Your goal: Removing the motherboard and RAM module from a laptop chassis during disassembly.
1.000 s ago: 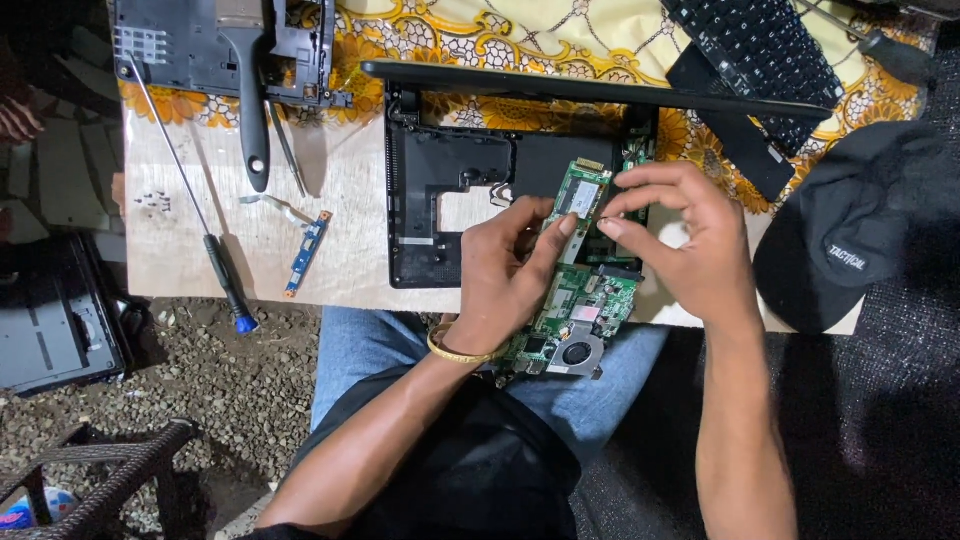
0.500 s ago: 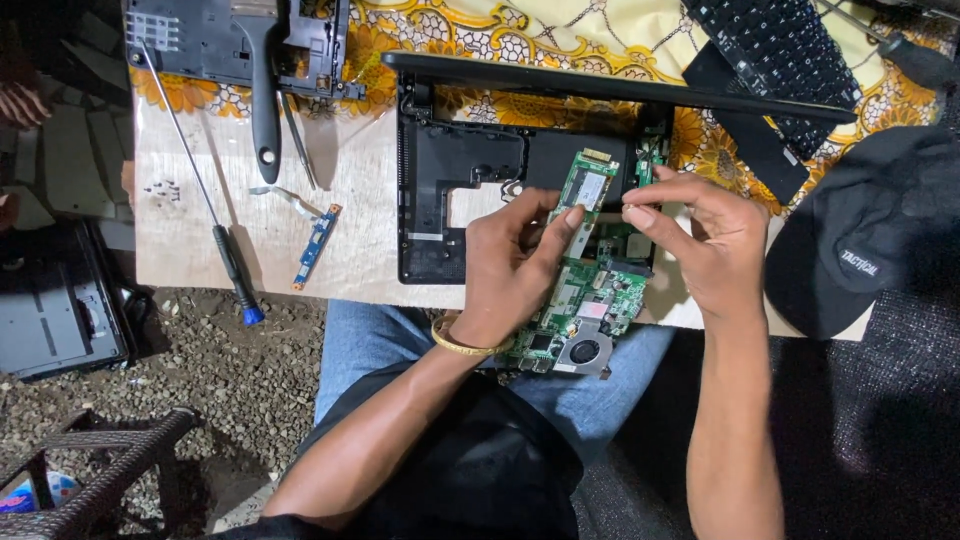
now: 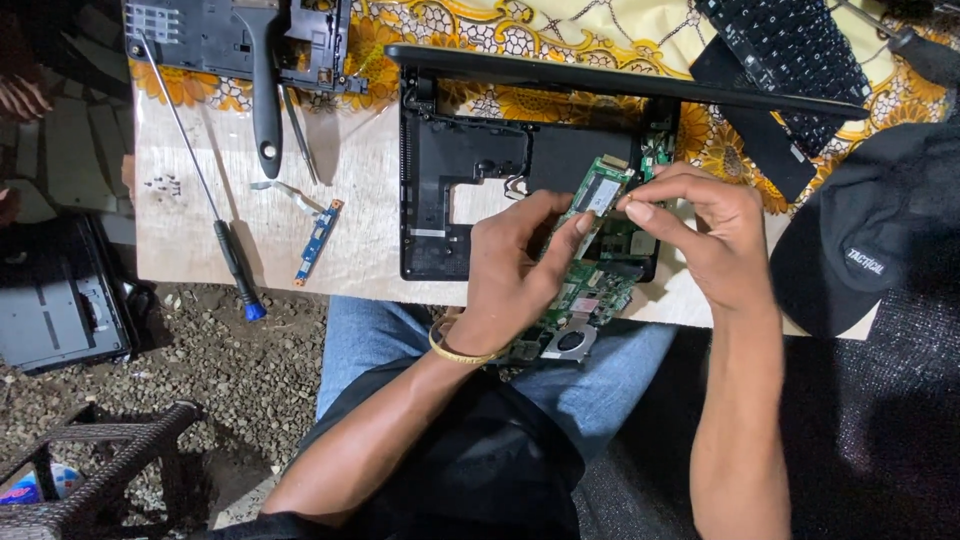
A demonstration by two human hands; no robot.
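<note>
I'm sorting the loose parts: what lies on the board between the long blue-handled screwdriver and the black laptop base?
In the head view, between the screwdriver and the laptop base lies a small blue circuit strip, with a pale ribbon cable just above it.

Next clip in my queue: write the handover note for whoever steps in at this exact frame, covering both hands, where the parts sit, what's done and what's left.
Left hand: holds the green circuit board from its left side, thumb on the small card at the board's top.
Right hand: fingertips pinch at that card's right edge.
Parts: the board lies tilted over the open black laptop base. Keyboard is out, upper right; screwdriver, loose screws and a small blue strip board lie left.
Done: laptop opened, keyboard removed.
Left: card remains on the board.
</note>
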